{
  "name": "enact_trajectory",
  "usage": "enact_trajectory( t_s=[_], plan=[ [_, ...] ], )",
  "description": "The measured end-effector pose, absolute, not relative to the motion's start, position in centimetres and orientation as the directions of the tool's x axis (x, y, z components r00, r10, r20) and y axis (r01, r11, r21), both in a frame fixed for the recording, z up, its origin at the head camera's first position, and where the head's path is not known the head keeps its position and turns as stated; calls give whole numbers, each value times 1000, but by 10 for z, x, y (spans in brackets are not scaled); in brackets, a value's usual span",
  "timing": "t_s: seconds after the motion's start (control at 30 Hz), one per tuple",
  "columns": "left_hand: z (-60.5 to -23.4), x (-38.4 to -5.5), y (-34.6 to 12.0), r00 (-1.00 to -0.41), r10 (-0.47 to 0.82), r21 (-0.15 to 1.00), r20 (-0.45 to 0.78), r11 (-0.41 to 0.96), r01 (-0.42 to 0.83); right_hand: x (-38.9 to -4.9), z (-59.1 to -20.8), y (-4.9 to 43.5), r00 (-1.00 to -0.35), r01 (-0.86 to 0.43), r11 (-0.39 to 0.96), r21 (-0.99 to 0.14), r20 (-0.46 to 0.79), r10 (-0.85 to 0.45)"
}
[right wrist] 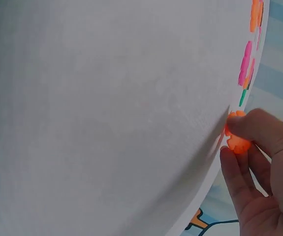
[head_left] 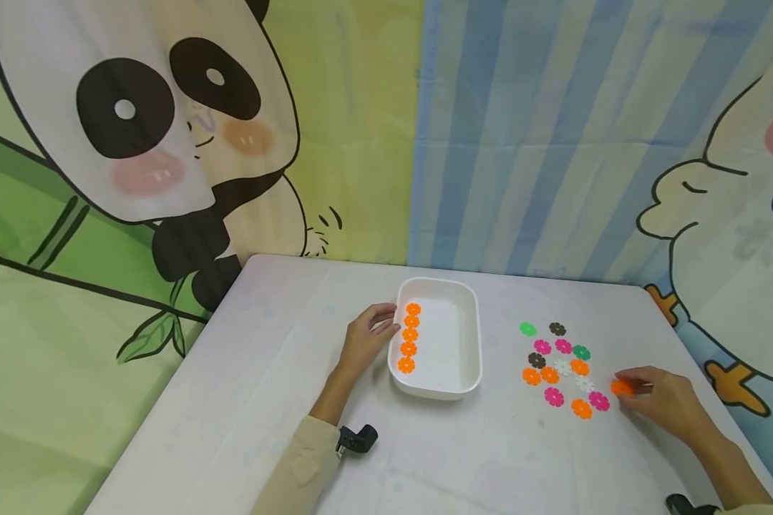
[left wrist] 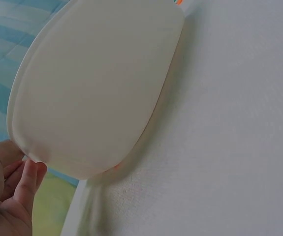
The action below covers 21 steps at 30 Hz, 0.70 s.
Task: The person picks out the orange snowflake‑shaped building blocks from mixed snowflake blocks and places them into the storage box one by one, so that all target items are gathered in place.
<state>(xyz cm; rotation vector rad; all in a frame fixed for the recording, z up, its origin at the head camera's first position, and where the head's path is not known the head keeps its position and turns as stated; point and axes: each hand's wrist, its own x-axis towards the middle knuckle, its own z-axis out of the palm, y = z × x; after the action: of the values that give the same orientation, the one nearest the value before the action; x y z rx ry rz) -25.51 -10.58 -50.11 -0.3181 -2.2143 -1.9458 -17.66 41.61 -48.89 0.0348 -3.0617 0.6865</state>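
My left hand grips the left rim of a white rectangular tray, thumb and fingers at its edge. In the left wrist view, the fingertips lie against the tray's outer wall. Inside the tray, several orange flower-shaped discs form a column along the left side. At the right, my right hand pinches another orange flower-shaped disc between thumb and fingers, just beside the loose discs. The right wrist view shows this disc held on edge, close over the table.
Loose flower-shaped discs lie right of the tray: pink, orange, white, brown and green. A white cloth covers the table. Behind it hangs a printed curtain with a panda.
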Motion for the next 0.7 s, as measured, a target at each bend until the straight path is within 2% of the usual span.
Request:
enact_trajectory(
  t_s=[0.17,0.37,0.7],
  plan=[
    [-501,-255,-106,-961,47,952,272,131,276,-176,-490,416,-998,-64,914,-401,51,-48],
    [-500,-255,-107,-959,50,949,277,140,282,-176,-488,414,-999,-34,912,-409,4,-35],
    [-500,-254,-107,-960,60,953,274,117,280,-176,-486,416,-995,-96,920,-381,31,-92]
  ],
)
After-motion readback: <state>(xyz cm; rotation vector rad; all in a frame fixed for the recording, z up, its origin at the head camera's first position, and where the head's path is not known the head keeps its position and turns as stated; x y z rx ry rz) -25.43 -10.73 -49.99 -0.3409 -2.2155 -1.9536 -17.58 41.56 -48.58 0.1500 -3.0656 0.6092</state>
